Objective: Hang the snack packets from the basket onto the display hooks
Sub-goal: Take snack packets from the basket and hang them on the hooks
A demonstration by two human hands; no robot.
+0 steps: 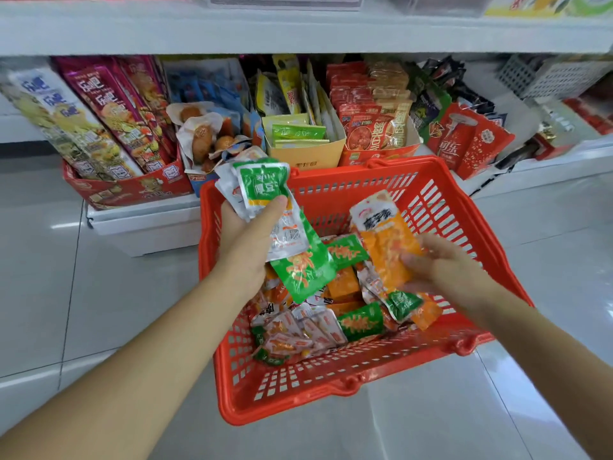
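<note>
Red basket (pixel 292 401) sits on tiled floor (pixel 99 310), loose snack packets (pixel 318 330) heaped inside. Above it, left hand (pixel 247 250) clutches a fanned bunch of green-and-white packets (pixel 265 190), thumb on top. Right hand (pixel 444 265) pinches one orange packet (pixel 386 242) by its lower end. Beyond: low shelf (pixel 139 224) carrying boxed snacks.

I look down on a grey tiled floor (pixel 66 293). Along the low white shelf (pixel 142 227) stand a red display box (pixel 126 190) of long snack packs (pixel 109 111), a yellow cardboard box (pixel 305 154) of green sachets, and red packets (pixel 471 141) at right.
</note>
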